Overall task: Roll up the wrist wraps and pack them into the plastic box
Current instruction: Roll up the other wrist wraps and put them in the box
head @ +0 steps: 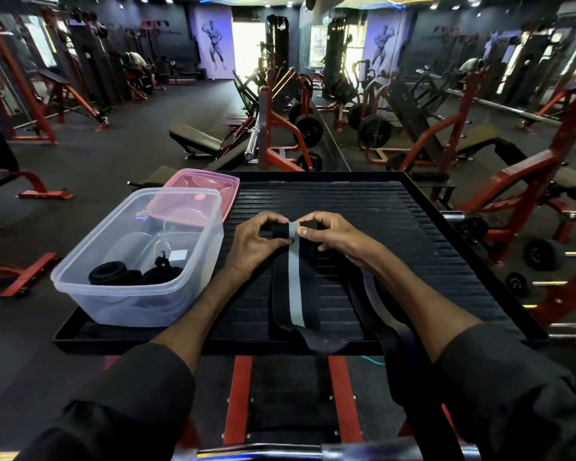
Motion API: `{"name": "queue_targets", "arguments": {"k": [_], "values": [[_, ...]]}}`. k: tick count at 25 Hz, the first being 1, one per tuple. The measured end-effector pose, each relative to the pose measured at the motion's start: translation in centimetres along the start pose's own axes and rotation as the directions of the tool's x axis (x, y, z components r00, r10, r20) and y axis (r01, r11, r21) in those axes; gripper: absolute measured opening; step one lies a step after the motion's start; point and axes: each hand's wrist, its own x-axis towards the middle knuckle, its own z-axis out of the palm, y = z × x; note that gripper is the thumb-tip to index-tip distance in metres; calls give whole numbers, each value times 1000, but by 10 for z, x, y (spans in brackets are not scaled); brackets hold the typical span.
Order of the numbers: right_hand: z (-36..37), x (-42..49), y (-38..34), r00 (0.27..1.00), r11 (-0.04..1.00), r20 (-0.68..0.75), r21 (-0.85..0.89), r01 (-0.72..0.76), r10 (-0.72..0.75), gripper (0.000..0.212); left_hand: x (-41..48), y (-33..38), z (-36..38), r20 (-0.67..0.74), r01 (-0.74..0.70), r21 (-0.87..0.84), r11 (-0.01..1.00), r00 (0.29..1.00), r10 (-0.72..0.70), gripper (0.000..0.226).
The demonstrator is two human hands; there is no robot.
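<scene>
Head view. Gym floor, red-framed machines all round. Black ribbed worktop (pixel 413 247) fills the centre of the frame.

- Wrist wrap (pixel 295 287), black with a grey centre stripe, lies flat down the middle of the worktop. Its near end droops over the lower edge. The far end is turned over into a small tight roll at centre frame.
- Left hand (pixel 253 241) pinches the left side of that roll; right hand (pixel 330 237) pinches the right side. Fingers (pixel 305 231) of both hands are curled onto the cloth, grasping the roll rather than resting on it. Judgement: a grip at each end keeps the roll square to the stripe, and the flat tail lets it feed in without twisting.
- Clear plastic box (pixel 130 311) sits at the left of the worktop, just beside the left forearm. It is open, likely kept close so a finished roll goes straight in.
- Two rolled black wraps, one (pixel 113 274) and another (pixel 160 272), already lie side by side on the box floor.
- Pink lid (pixel 213 188) lies behind the box, upper left of the worktop, partly hidden by the box.
- Second loose wrap (pixel 389 331) trails under the right forearm toward the lower right, not yet rolled.

Step in hand, as I read it: early in rolling the third wrap, most of its length unrolled.
</scene>
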Motion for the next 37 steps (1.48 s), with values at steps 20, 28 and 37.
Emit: {"name": "queue_targets", "arguments": {"k": [20,28,37], "values": [[-17,16,22,991,917,95,380,-124,95,41,10,-17,8,170,152,-23,988,975,-146,41],[-8,16,22,982,971,85,157,-181,169,40,5,-12,10,28,26,-25,999,999,-25,43],[-6,8,23,999,993,-28,119,-20,24,31,4,-4,6,285,380,-272,884,909,-303,38]]}}
